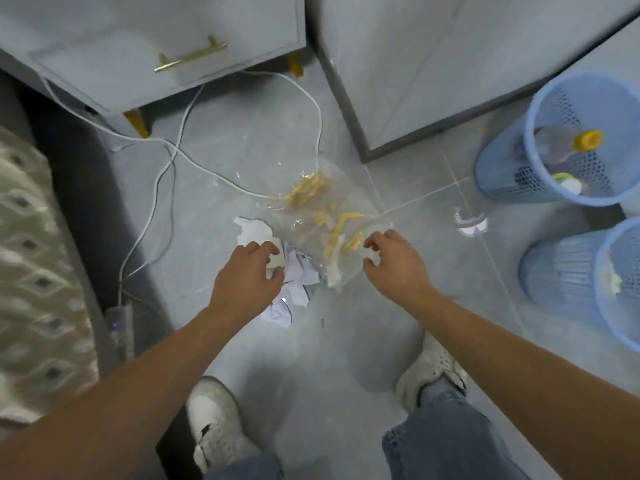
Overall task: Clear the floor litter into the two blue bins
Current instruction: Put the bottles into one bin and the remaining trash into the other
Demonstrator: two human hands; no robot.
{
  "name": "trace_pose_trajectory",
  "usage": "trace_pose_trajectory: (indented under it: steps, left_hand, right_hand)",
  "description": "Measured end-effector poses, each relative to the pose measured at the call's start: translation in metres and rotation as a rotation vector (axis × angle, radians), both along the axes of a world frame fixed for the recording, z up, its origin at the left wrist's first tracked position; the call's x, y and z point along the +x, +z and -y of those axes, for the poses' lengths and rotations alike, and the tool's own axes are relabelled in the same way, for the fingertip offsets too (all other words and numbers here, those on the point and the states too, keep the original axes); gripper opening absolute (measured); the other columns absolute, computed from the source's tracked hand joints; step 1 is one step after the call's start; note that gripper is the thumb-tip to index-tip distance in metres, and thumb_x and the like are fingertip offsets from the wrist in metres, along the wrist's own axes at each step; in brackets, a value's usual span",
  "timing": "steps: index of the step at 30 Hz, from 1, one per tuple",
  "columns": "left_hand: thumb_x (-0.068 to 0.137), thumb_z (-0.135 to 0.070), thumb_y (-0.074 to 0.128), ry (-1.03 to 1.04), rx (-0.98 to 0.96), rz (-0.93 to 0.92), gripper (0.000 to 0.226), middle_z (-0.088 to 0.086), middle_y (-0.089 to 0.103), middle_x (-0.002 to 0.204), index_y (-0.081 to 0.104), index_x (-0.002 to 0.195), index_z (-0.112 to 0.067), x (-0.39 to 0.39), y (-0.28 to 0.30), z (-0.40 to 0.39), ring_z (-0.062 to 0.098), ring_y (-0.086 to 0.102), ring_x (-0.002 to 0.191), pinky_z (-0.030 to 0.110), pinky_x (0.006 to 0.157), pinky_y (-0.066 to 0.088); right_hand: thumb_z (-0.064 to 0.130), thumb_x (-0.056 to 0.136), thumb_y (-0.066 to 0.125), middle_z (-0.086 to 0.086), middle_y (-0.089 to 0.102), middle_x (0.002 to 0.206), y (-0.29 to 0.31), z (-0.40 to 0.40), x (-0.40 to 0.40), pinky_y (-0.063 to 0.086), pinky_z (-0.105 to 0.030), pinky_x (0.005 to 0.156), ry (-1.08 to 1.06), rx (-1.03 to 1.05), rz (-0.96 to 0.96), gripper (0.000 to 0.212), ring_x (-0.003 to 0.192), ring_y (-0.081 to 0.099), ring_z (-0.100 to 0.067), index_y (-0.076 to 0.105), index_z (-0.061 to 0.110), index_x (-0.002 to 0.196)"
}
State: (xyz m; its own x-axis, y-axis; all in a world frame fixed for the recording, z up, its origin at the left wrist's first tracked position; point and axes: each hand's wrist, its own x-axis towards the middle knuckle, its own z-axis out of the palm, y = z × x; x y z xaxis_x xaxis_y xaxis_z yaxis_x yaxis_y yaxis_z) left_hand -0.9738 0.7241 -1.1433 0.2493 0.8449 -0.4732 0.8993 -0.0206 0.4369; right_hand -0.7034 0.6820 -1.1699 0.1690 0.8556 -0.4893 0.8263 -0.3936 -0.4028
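Grey tiled floor (263,143), grout lines crossing at about 2 o'clock from centre; frame slightly motion-blurred.

Left hand (247,282): fingers (266,249) curled and spread, closing over crumpled white paper (254,232); contact with its near edge visible, firm grip not confirmable. More crumpled pale paper (296,282) directly beneath and at 3 o'clock of that hand, partly hidden by it.

Right hand (394,263): fingers (374,239) bent, partly open, tips at near corner of clear plastic bag (322,209). Touching or just above: cannot tell. Nothing lifted.

Bag flat on floor, centre of view, yellow printing on it, extending toward 12 o'clock from right hand. Overlaps pale paper at its 7 o'clock edge.

Clear plastic bottle (471,216) lying at 3 o'clock of bag, near farther bin.

Two blue mesh bins at 3 o'clock edge of view: farther bin (554,98) holding bottles, one with yellow-orange cap; nearer bin (568,268) with a white scrap inside, partly cut off by frame.

White cables (166,174) trailing across floor from 11 o'clock; one running under bag. Power strip (119,325) at 8 o'clock. Grey drawer unit (104,36) with gold handle at 11 o'clock. Patterned bedding (31,265) along 9 o'clock edge. White shoes (214,420) and jeans cuffs at 6 o'clock.
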Motion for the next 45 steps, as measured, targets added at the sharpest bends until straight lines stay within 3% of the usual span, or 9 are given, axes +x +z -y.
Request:
trace_pose_trajectory:
  steps: [5,10,16,22,26,32,35,38,45]
  left_hand:
    - [0.093,-0.034,0.063,0.020,-0.053,-0.050,0.040,0.009,0.060,0.116,0.061,0.130,-0.019,-0.019,-0.075,0.033,0.031,0.055,0.109,0.044,0.079,0.053]
    - [0.087,-0.029,0.075,-0.173,0.134,-0.027,0.057,0.008,0.054,0.140,0.056,0.141,-0.028,-0.002,-0.130,0.052,0.032,0.054,0.120,0.041,0.082,0.053]
    - [0.075,-0.023,0.082,-0.351,0.185,-0.071,0.071,0.005,0.049,0.149,0.055,0.140,-0.029,0.023,-0.176,0.050,0.031,0.044,0.136,0.045,0.097,0.050]
    - [0.075,-0.024,0.073,-0.183,0.181,-0.231,0.040,0.009,0.057,0.134,0.066,0.114,-0.021,0.023,-0.172,0.046,0.035,0.048,0.128,0.048,0.106,0.042]
    - [0.070,-0.026,0.063,-0.113,0.215,-0.018,0.050,0.007,0.059,0.130,0.067,0.119,-0.018,0.044,-0.146,0.021,0.032,0.050,0.125,0.045,0.105,0.041]
    - [0.091,-0.024,0.064,0.550,-0.358,0.155,0.064,0.016,0.053,0.137,0.036,0.145,-0.006,0.110,-0.141,-0.034,0.036,0.053,0.125,0.044,0.100,0.048]
    - [0.092,-0.030,0.065,0.722,-0.375,0.138,0.059,0.017,0.053,0.136,0.041,0.139,-0.004,0.122,-0.152,-0.050,0.037,0.055,0.125,0.045,0.101,0.049]
    - [0.088,-0.037,0.069,0.731,-0.290,-0.038,0.069,0.019,0.038,0.142,0.038,0.142,-0.006,0.122,-0.158,-0.048,0.040,0.043,0.133,0.052,0.110,0.041]
    - [0.084,-0.023,0.074,0.854,-0.331,0.248,0.050,0.002,0.062,0.117,0.056,0.129,-0.013,0.095,-0.160,-0.041,0.025,0.060,0.108,0.036,0.094,0.052]
  right_hand:
    - [0.026,0.086,0.070,-0.008,0.046,0.135,-0.073,-0.007,-0.023,0.053,-0.044,0.086,0.132,-0.065,0.117,0.049,0.119,0.048,-0.033,0.055,0.022,0.133]
    - [0.015,0.077,0.075,-0.010,0.027,0.157,-0.122,-0.024,-0.029,0.055,-0.053,0.090,0.260,0.072,0.188,0.079,0.139,0.028,-0.042,0.042,0.030,0.147]
    - [0.026,0.073,0.080,0.001,0.010,0.170,-0.153,-0.058,-0.015,0.024,-0.058,0.121,0.563,0.066,0.189,0.106,0.156,0.005,-0.033,0.018,0.040,0.159]
    - [0.045,0.076,0.071,-0.003,0.031,0.161,-0.150,-0.041,0.013,0.035,-0.056,0.114,0.468,0.051,0.185,0.088,0.143,0.032,-0.036,0.030,0.036,0.153]
    - [0.036,0.076,0.073,-0.006,0.039,0.146,-0.136,-0.039,0.029,0.045,-0.047,0.098,0.172,0.207,0.107,0.076,0.128,0.041,-0.035,0.042,0.029,0.146]
    - [0.022,0.077,0.077,-0.009,0.064,0.119,-0.145,-0.065,0.058,0.054,-0.039,0.096,-0.553,-0.134,-0.147,0.056,0.111,0.064,-0.030,0.059,0.019,0.130]
    - [0.016,0.077,0.078,-0.010,0.073,0.102,-0.149,-0.071,0.066,0.061,-0.040,0.079,-0.570,-0.171,-0.231,0.030,0.089,0.071,-0.028,0.073,0.016,0.106]
    - [0.006,0.084,0.069,-0.011,0.070,0.079,-0.145,-0.070,0.072,0.049,-0.031,0.055,-0.573,-0.211,-0.364,0.011,0.058,0.060,-0.024,0.072,0.017,0.084]
    - [-0.003,0.094,0.061,-0.013,0.069,0.088,-0.123,-0.057,0.087,0.055,-0.045,0.074,-0.530,-0.219,-0.628,0.023,0.075,0.060,-0.025,0.061,0.017,0.082]
